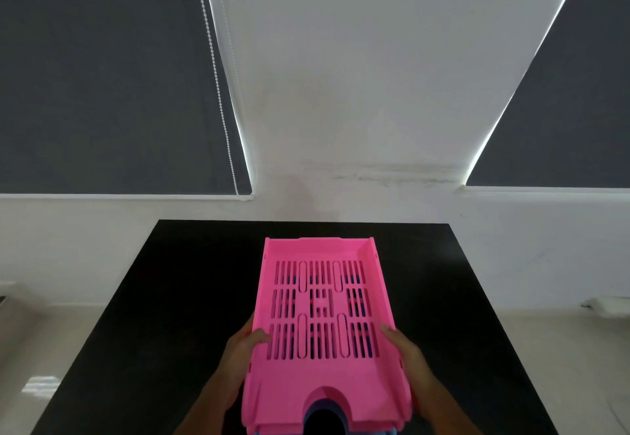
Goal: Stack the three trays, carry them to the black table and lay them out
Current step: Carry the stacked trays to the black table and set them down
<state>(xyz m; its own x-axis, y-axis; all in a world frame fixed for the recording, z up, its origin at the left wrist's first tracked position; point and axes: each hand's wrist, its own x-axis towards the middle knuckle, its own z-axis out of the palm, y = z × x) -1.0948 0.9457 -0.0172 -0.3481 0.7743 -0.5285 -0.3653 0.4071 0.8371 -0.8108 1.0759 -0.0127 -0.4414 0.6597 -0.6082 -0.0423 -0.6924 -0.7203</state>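
Trays in a stack, head view: we see the pink tray on top almost whole, over the near half of the black table. Below it we make out only slivers of a blue tray, through the slots and at the cut-out in the near edge; a third tray we cannot tell apart. The frame's lower edge cuts off the stack's near end and both forearms. The pink tray is a slotted rectangle with low walls and a rounded notch at its near end. Our left hand clamps the left wall, thumb over the rim; our right hand clamps the right wall likewise. The fingers underneath are hidden. Whether the stack touches the table we cannot tell.
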